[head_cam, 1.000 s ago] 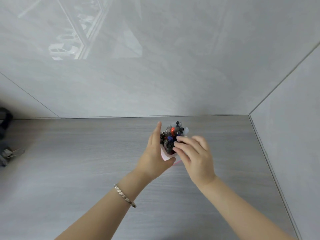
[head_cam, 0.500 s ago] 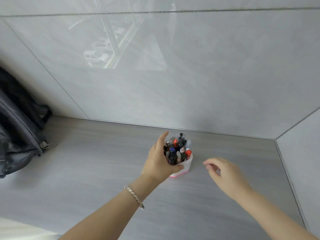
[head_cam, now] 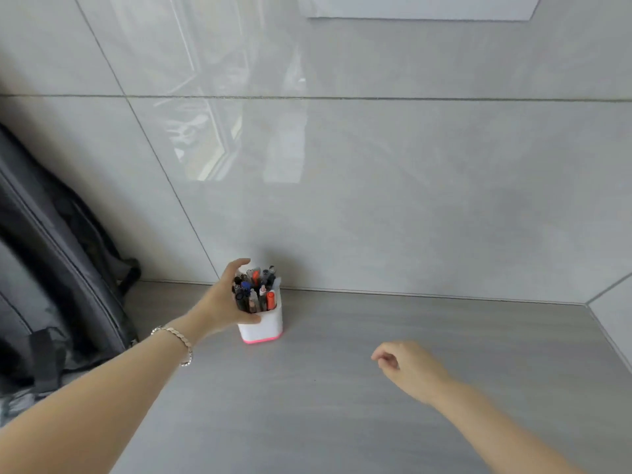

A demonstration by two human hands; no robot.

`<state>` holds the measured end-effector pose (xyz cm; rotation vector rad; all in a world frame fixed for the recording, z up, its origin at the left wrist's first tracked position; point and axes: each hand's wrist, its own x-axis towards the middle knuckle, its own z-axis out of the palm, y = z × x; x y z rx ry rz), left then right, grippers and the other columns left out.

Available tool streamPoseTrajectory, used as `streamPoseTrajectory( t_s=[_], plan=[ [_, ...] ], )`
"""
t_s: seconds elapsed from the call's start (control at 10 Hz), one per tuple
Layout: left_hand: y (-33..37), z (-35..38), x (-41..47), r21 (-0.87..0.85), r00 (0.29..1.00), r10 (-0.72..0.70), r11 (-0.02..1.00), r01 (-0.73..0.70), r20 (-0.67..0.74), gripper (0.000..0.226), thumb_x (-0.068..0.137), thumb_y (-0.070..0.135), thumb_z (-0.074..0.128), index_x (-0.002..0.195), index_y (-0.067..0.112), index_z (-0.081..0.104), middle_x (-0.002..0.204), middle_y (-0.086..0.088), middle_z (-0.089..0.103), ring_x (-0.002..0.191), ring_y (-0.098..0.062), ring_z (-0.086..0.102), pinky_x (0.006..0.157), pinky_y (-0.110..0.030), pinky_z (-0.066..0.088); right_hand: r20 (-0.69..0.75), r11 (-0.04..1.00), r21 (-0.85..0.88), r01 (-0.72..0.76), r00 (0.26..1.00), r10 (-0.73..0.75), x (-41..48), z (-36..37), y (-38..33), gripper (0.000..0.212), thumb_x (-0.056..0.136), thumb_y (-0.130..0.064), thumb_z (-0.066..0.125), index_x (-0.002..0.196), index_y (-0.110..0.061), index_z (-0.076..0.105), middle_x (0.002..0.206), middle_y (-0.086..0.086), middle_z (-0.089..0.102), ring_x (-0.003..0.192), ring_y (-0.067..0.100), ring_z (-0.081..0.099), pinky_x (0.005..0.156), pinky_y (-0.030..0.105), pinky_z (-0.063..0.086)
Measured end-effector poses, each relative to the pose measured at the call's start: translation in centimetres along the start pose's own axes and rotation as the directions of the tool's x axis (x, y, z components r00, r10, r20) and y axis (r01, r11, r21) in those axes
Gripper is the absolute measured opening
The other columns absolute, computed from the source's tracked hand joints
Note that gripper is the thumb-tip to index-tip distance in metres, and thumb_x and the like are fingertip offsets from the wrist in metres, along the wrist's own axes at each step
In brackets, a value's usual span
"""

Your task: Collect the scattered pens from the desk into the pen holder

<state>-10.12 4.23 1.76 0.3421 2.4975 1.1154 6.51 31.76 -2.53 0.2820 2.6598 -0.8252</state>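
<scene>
A white pen holder (head_cam: 265,328) with a pink base stands upright on the grey desk (head_cam: 342,405), close to the back wall. Several pens (head_cam: 256,290) in black, blue, grey and orange stick up out of it. My left hand (head_cam: 222,302) wraps the holder's left side at the rim, thumb across the front and fingers behind the pens. My right hand (head_cam: 410,369) hovers over the desk to the right of the holder, apart from it, fingers loosely curled with nothing in them.
A dark grey backpack (head_cam: 51,268) leans against the tiled wall at the left and reaches the desk's left part. The side wall (head_cam: 612,313) closes the desk at the far right. A bracelet (head_cam: 178,340) sits on my left wrist.
My right hand has let go of the pens and drawn back to the right and toward me. My left hand stays on the holder. The view has tilted up and shifted left.
</scene>
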Motion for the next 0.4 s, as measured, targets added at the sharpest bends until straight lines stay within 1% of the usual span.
streamPoseTrajectory(
  t_s=[0.1,0.2,0.3,0.4],
  plan=[
    [-1.5,-1.8,1.9,0.004,0.992,0.046,0.999,-0.047,0.118,0.104,0.056,-0.003,0.079,0.133,0.035,0.02,0.115,-0.009,0.053,0.099,-0.027,0.058,0.082,-0.027,0.046,-0.028,0.999,0.011,-0.041,0.999,0.042,0.3,1.0,-2.1,0.024,0.09,-0.018,0.045,0.106,-0.021,0.064,0.107,0.001,0.068,0.094,0.016,0.059,0.085,0.026,0.045],
    [-1.7,-2.5,2.8,0.025,0.98,0.079,0.996,-0.085,0.184,0.113,0.058,-0.003,0.077,0.139,0.037,0.01,0.117,-0.004,0.051,0.102,-0.023,0.055,0.088,-0.028,0.042,-0.027,0.997,0.005,-0.073,0.997,0.073,0.1,1.4,-3.6,0.025,0.09,-0.017,0.046,0.108,-0.018,0.063,0.108,0.003,0.068,0.089,0.015,0.056,0.087,0.027,0.044],
    [-1.8,-2.4,2.3,-0.002,0.981,0.077,0.997,-0.077,0.181,0.116,0.062,-0.008,0.072,0.141,0.034,-0.001,0.116,-0.005,0.048,0.105,-0.025,0.054,0.089,-0.029,0.041,-0.034,0.996,-0.019,-0.088,0.996,0.088,-0.4,1.5,-4.8,0.025,0.091,-0.017,0.044,0.107,-0.018,0.063,0.108,0.001,0.067,0.099,0.018,0.06,0.085,0.026,0.044],
    [-2.2,-0.5,0.3,0.218,0.992,0.106,0.972,-0.088,-0.074,0.106,0.067,-0.005,0.066,0.142,0.028,0.0,0.138,-0.018,0.032,0.13,-0.036,0.031,0.105,-0.044,0.035,-0.02,0.994,-0.036,-0.106,0.994,0.105,-0.7,1.1,-5.2,0.026,0.091,-0.017,0.043,0.109,-0.017,0.062,0.115,0.001,0.066,0.105,0.019,0.059,0.088,0.026,0.044]
  ],
)
